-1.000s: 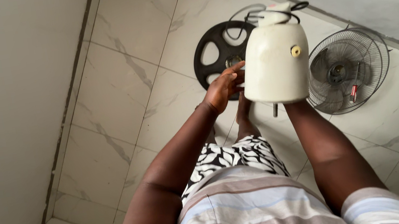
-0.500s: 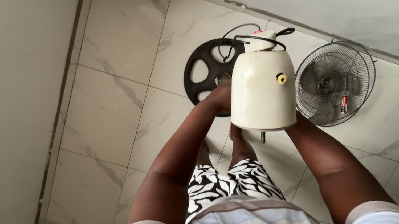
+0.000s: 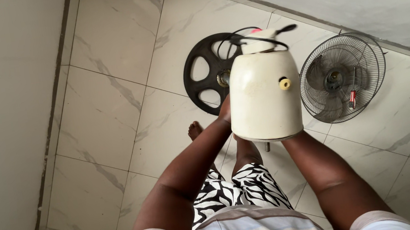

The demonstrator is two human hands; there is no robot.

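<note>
Since the earlier frames, cream fan motor housing [image 3: 264, 95] sits a little lower and further right of centre, its yellow knob [image 3: 285, 84] now turned more squarely to the camera, while the floor items keep their places. Item: rounded cream plastic casing, held in the air above the floor in the upper centre of the frame, narrow end up, with a short metal shaft [image 3: 267, 147] projecting from its underside. Black cord [image 3: 253, 38] loops over its top beside a small pink part. Left hand [image 3: 226, 112] presses against the casing's left flank, fingers wrapped behind it, only the heel and thumb side showing. Right hand is hidden behind and beneath the casing; its forearm rises to the lower rim, and whether the fingers are curled or spread cannot be told. Behind, on the floor: black round spoked base [image 3: 205, 75], upper centre, partly covered by the casing. To the right: grey wire fan guard with blades [image 3: 342, 77], lying flat, a red-handled screwdriver [image 3: 353, 98] resting on its mesh. Below the casing: one bare foot [image 3: 195, 130], black-and-white patterned shorts, striped shirt. Surround: pale marbled floor tiles [image 3: 112, 58], plain walls at left and upper right.
</note>
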